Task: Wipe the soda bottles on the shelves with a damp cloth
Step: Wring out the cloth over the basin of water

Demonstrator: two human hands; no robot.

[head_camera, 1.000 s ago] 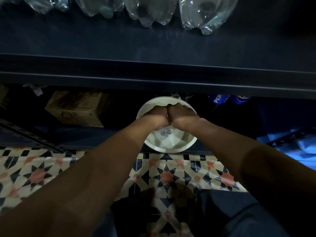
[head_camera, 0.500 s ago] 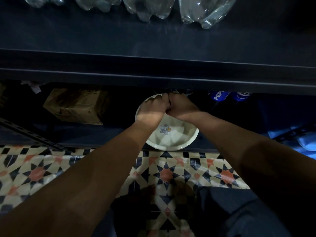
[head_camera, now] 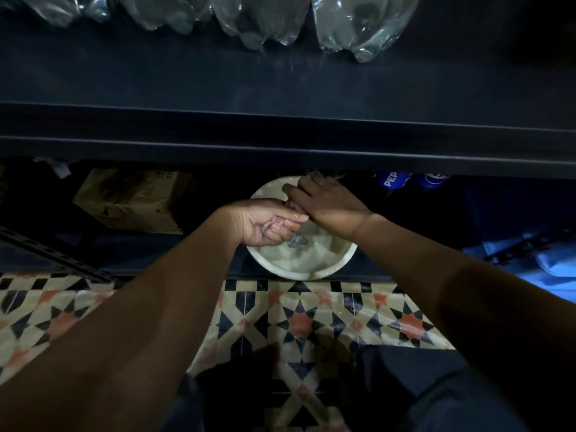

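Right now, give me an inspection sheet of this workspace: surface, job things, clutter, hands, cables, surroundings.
Surface: dark metal shelf, with a lower shelf beneath it.
Job's things: clear bottles on the upper shelf; blue-labelled bottles on the lower one; pale bowl at the lower shelf's front edge; cloth twisted between the hands.
Clutter: cardboard box left of the bowl.
Hands: left hand grips the cloth over the bowl; right hand curled at its other end.
Cables: nothing seen.
Surroundings: patterned tile floor; blue plastic at right.
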